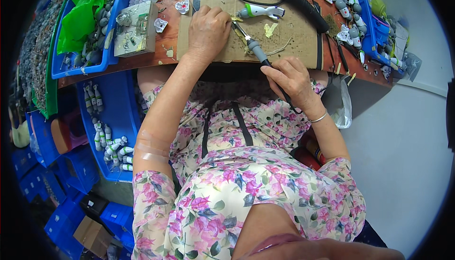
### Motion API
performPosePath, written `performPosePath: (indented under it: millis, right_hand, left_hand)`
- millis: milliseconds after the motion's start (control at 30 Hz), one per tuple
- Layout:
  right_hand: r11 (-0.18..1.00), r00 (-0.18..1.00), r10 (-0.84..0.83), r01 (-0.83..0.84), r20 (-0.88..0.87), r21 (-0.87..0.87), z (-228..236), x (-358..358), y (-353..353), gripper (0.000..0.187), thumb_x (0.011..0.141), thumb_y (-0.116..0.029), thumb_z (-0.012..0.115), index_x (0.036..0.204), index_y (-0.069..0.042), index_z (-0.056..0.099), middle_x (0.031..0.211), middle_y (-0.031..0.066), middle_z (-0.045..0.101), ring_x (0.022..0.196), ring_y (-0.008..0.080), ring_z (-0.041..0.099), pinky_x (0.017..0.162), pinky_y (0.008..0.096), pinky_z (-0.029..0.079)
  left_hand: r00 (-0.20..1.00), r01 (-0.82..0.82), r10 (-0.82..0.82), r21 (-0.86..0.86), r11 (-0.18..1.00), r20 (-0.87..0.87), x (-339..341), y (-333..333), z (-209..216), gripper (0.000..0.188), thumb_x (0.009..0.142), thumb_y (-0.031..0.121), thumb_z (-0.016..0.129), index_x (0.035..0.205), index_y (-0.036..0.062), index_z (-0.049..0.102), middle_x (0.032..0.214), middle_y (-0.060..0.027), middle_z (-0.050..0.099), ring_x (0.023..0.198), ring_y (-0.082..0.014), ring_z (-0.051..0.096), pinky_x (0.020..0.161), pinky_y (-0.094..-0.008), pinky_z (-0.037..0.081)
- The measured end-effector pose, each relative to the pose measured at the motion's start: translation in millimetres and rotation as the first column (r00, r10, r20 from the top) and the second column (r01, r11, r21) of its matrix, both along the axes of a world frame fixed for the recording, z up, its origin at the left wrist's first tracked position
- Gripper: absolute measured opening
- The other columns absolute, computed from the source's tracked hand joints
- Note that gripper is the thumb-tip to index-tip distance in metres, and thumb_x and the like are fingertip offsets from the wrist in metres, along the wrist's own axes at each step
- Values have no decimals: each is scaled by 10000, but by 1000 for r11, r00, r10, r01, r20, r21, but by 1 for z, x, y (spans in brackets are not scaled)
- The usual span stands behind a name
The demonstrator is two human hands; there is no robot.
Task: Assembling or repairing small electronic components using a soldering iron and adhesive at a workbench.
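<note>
My right hand (290, 77) is wrapped round the black handle of a soldering iron (256, 49), whose metal tip points up and left. Close by that tip, the bent fingers of my left hand (208, 31) press together over a cardboard sheet (303, 51). Whatever they pinch is hidden under them. Just beyond the iron lies a white, green and grey figure-shaped part (259, 11) on the cardboard. Yellowish scraps (270, 30) are scattered beside it. Small white shell pieces (182, 7) rest on the table left of the cardboard.
Blue bins (111, 42) hold grey and white parts at the left. A white box (135, 30) stands beside them. A thick black tool (308, 11) with a cord reaches across the back right, near piled parts (353, 32). A blue tray (113, 94) with figure-shaped pieces sits below the table.
</note>
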State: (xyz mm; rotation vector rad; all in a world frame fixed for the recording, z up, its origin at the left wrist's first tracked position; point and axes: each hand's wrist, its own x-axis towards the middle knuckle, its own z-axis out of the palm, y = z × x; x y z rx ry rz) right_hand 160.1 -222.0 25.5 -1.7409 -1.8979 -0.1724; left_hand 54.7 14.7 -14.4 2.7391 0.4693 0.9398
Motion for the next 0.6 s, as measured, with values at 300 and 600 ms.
performPosePath:
  millis: [300, 600]
  right_hand:
    - [935, 970, -160, 209, -185, 288, 16, 22, -27, 292, 775, 67, 673, 1043, -46, 646, 884, 87, 630, 823, 255, 604, 748, 349, 490]
    - [621, 622, -657, 767, -426, 163, 6, 67, -112, 168, 923, -76, 624, 1076, -10, 645, 937, 84, 630, 826, 149, 606, 743, 277, 476]
  left_hand:
    - [998, 56, -57, -24, 998, -5, 5, 0, 0, 64, 761, 111, 712, 766, 74, 660, 826, -72, 631, 869, -293, 592, 777, -417, 485]
    - [994, 98, -99, -23, 995, -46, 0, -1, 7, 48, 790, 74, 698, 821, 64, 663, 858, -85, 638, 863, -316, 572, 772, -417, 470]
